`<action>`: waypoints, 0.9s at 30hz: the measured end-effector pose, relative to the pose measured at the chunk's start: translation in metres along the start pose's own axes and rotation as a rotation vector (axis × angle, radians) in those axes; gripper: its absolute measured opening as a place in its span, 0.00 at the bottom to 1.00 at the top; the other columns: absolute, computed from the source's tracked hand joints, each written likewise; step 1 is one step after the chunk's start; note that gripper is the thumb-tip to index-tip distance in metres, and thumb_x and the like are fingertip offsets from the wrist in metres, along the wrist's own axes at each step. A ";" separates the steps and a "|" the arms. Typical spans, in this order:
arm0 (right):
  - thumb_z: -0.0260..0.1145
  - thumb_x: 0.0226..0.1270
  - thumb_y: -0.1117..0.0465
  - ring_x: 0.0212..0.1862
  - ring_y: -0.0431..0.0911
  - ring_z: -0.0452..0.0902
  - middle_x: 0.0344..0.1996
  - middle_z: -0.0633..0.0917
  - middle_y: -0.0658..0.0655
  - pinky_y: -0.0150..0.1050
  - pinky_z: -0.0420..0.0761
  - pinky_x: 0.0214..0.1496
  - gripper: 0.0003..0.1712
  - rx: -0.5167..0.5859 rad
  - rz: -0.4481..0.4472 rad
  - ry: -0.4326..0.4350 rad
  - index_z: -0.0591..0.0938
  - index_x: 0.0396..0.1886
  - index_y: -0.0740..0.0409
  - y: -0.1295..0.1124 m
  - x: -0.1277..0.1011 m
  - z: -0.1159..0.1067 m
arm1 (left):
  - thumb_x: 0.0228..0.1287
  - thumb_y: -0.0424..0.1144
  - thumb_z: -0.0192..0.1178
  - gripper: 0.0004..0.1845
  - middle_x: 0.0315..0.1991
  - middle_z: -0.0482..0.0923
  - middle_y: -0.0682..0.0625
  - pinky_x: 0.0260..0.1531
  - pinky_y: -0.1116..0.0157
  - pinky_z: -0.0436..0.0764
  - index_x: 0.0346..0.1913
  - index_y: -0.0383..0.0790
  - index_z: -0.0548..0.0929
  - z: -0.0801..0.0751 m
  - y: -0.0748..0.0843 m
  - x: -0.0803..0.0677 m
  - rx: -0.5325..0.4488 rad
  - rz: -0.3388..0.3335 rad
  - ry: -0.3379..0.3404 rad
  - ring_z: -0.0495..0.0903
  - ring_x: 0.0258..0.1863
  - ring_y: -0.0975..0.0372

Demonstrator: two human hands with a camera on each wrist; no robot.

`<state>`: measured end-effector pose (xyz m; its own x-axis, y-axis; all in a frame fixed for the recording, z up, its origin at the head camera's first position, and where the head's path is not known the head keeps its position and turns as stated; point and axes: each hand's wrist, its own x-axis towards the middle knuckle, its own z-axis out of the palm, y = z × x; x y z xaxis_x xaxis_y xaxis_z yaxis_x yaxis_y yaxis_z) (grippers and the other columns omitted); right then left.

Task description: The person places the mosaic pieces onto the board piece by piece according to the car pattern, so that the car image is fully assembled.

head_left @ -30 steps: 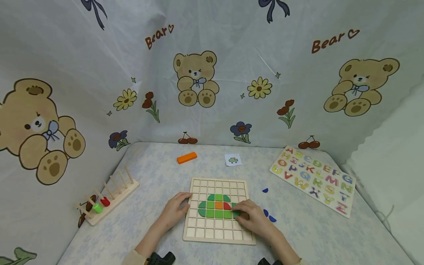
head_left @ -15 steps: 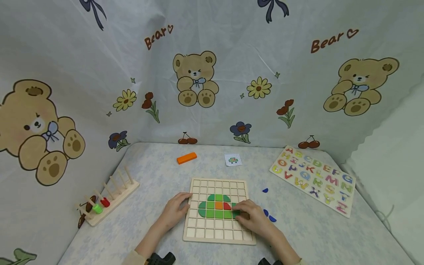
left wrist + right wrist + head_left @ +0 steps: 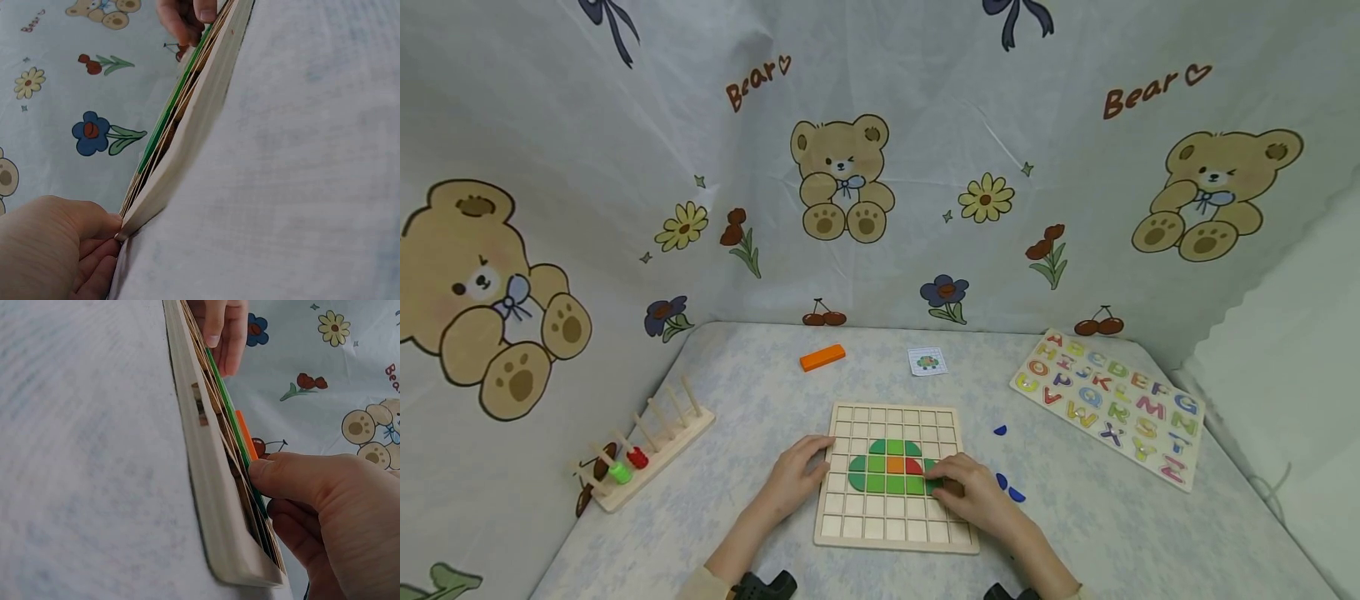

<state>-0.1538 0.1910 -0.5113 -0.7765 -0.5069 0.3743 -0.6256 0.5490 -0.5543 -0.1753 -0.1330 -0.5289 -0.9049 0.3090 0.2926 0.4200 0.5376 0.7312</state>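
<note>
A wooden grid board [image 3: 887, 525] lies on the table in front of me. Green tiles [image 3: 880, 482] fill its middle, with an orange tile [image 3: 896, 465] and a red tile [image 3: 913, 467] among them. My left hand [image 3: 801, 477] rests against the board's left edge, fingers laid straight on the rim. In the left wrist view, that left hand [image 3: 56, 250] touches the corner of the board [image 3: 194, 125]. My right hand [image 3: 967, 490] is curled over a green tile [image 3: 934, 483] at the shape's right end. In the right wrist view, the right hand [image 3: 325, 506] has its thumb on the tiles at the board's edge [image 3: 200, 444].
An orange block [image 3: 822, 357] and a small picture card [image 3: 928, 362] lie farther back. An alphabet puzzle [image 3: 1112, 404] sits at the right. Blue pieces [image 3: 1000, 431] lie right of the board. A peg rack [image 3: 640, 454] with rings stands at the left. A bear-print curtain surrounds the table.
</note>
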 end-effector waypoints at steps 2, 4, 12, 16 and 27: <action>0.72 0.53 0.69 0.44 0.42 0.76 0.40 0.83 0.47 0.40 0.79 0.46 0.16 -0.002 -0.002 0.000 0.85 0.42 0.51 0.000 0.000 0.000 | 0.63 0.31 0.60 0.21 0.57 0.74 0.49 0.57 0.53 0.70 0.60 0.37 0.76 0.000 0.000 0.000 -0.001 -0.002 0.000 0.70 0.60 0.55; 0.72 0.53 0.69 0.44 0.42 0.76 0.40 0.83 0.46 0.40 0.79 0.46 0.16 -0.005 0.000 0.001 0.85 0.42 0.51 0.000 0.001 0.000 | 0.63 0.31 0.60 0.21 0.57 0.74 0.49 0.57 0.53 0.70 0.60 0.36 0.76 0.000 -0.001 0.000 0.000 -0.001 0.001 0.70 0.60 0.55; 0.71 0.56 0.68 0.44 0.43 0.77 0.41 0.82 0.46 0.38 0.80 0.43 0.14 0.092 0.027 0.037 0.85 0.43 0.54 -0.010 0.004 -0.008 | 0.64 0.31 0.60 0.21 0.57 0.73 0.50 0.57 0.53 0.70 0.61 0.37 0.75 0.000 -0.002 0.000 0.001 0.009 -0.003 0.70 0.60 0.56; 0.71 0.56 0.67 0.44 0.45 0.78 0.42 0.83 0.47 0.43 0.81 0.43 0.14 0.086 0.022 0.097 0.85 0.44 0.57 -0.009 0.005 -0.019 | 0.64 0.31 0.60 0.22 0.58 0.73 0.50 0.57 0.53 0.70 0.61 0.37 0.75 0.000 -0.001 0.001 0.005 0.015 0.000 0.70 0.60 0.55; 0.70 0.59 0.63 0.45 0.42 0.77 0.43 0.83 0.47 0.50 0.78 0.47 0.15 0.096 0.259 0.207 0.83 0.48 0.57 0.015 -0.003 -0.064 | 0.63 0.30 0.60 0.22 0.57 0.73 0.48 0.57 0.52 0.70 0.60 0.36 0.75 0.000 -0.001 0.000 0.000 0.009 -0.002 0.70 0.60 0.55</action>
<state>-0.1652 0.2430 -0.4734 -0.9136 -0.2076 0.3497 -0.4034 0.5718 -0.7144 -0.1752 -0.1334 -0.5294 -0.9009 0.3154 0.2980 0.4282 0.5349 0.7284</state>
